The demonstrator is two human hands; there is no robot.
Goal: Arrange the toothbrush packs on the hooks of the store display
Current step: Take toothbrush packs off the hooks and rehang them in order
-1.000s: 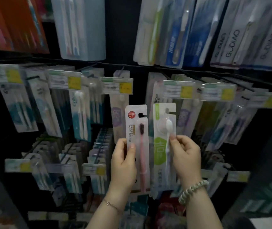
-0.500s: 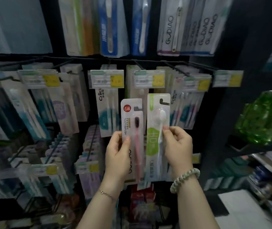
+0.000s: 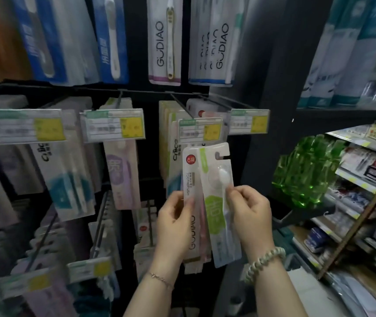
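I hold two toothbrush packs upright before the black hook display. My left hand [image 3: 175,227] grips a white GUDIAO pack [image 3: 189,177] with a red dot and a pink brush. My right hand [image 3: 248,216] pinches a green-and-white pack [image 3: 215,211] that overlaps the white one's right side and tilts a little left at the top. Its hang slot [image 3: 221,155] is beside the price tag [image 3: 199,131] of a hook with Cnice packs [image 3: 175,154]. Another hook with a tag [image 3: 248,121] juts out at the right, with few packs on it.
Rows of hooks full of toothbrush packs [image 3: 118,175] with yellow price tags [image 3: 114,125] fill the left and lower display. Larger GUDIAO packs [image 3: 165,40] hang above. A black upright post [image 3: 271,110] bounds the display; green bottles [image 3: 306,172] and side shelves [image 3: 361,179] lie right.
My view has swung right along the display. The two packs were side by side; now the green one overlaps the white one and tilts, and both sit nearer the right-hand hooks.
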